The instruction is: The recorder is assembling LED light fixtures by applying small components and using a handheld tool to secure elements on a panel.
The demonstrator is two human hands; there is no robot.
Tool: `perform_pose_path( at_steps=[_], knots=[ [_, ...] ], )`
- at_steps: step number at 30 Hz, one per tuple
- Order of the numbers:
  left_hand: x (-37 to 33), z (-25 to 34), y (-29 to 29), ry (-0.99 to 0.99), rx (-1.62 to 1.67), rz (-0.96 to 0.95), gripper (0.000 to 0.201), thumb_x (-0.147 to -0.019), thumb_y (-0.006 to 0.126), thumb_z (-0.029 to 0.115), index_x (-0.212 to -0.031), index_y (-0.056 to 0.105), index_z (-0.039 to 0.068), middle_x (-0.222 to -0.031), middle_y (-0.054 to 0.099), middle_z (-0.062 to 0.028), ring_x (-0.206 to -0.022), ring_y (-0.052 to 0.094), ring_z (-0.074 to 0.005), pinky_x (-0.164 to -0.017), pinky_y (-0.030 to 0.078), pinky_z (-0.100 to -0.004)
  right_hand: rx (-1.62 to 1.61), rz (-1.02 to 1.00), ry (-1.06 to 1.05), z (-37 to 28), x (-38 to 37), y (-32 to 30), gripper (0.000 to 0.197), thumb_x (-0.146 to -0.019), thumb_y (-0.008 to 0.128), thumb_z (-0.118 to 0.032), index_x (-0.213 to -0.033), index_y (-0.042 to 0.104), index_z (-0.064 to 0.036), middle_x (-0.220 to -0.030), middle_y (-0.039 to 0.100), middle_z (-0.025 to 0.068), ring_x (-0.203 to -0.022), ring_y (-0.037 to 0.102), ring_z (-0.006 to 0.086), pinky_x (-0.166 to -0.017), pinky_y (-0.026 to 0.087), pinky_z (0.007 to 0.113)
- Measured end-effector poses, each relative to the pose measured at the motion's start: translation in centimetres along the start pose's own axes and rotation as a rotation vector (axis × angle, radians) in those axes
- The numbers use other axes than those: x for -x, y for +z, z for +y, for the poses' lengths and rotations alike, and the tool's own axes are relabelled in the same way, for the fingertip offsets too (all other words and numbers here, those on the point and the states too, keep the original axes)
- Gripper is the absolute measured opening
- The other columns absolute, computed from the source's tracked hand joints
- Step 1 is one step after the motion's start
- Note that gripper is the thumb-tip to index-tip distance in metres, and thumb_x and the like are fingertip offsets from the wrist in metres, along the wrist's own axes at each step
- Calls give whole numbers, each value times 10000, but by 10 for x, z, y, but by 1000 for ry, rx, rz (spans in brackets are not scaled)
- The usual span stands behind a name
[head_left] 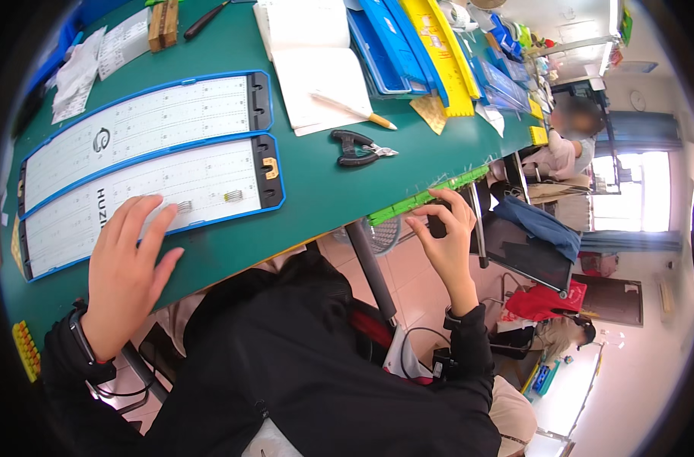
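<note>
Head view: the left hand (124,263), fingers loosely parted, reaches over the near edge of the blue-rimmed case (149,169); on its panel sit two small wire bundles (232,196), probably light, springy and easily bent, best pinched gently by one end. Right of the case, green tabletop (316,186) offers room before the cutters (356,149); farther right, beside the green strip (402,207) along the table's edge, the right hand (453,242) brings thumb and forefinger nearly together, grip on anything uncertain.

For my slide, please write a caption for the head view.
Left hand at a blue-edged case, right hand near a green strip.
</note>
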State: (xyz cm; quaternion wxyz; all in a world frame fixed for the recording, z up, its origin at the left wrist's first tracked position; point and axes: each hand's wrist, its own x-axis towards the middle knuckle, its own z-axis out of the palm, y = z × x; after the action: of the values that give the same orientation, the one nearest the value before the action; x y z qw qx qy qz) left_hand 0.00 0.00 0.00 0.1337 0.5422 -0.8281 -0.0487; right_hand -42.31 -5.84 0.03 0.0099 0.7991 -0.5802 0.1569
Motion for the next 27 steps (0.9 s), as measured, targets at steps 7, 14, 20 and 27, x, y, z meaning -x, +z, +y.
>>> perform_pose_path(
  at_steps=[7,14,20,27],
  knots=[
    [35,-13,1,-65,-77,105,333,-748,693,35,-1066,594,16,-1161,597,-116,-1054,583,-300,-867,494,-378,86,117,-41,2,5,13,161,-691,781,-102,-808,676,-69,-1018,595,75,-1049,535,286,-927,347,398],
    [45,-6,11,-111,-84,207,270,-757,669,12,-1017,606,-22,-1151,616,-129,-1095,585,-292,-897,505,-379,-58,240,-51,-2,16,35,91,-777,679,34,-833,614,5,-1075,564,123,-1047,552,288,-930,417,395],
    [30,11,27,-120,72,358,180,-748,694,15,-910,616,-3,-1017,676,-102,-1048,628,-289,-902,522,-407,-553,415,171,22,21,58,71,-931,556,-29,-908,553,38,-1081,538,119,-1000,563,199,-923,435,336],
    [37,27,42,-124,151,324,250,-790,688,73,-1021,600,35,-1198,624,-108,-1153,578,-302,-1001,439,-463,-648,103,-376,-76,3,2,125,-902,579,-114,-831,523,-27,-948,520,101,-930,574,241,-818,438,369]
  ],
)
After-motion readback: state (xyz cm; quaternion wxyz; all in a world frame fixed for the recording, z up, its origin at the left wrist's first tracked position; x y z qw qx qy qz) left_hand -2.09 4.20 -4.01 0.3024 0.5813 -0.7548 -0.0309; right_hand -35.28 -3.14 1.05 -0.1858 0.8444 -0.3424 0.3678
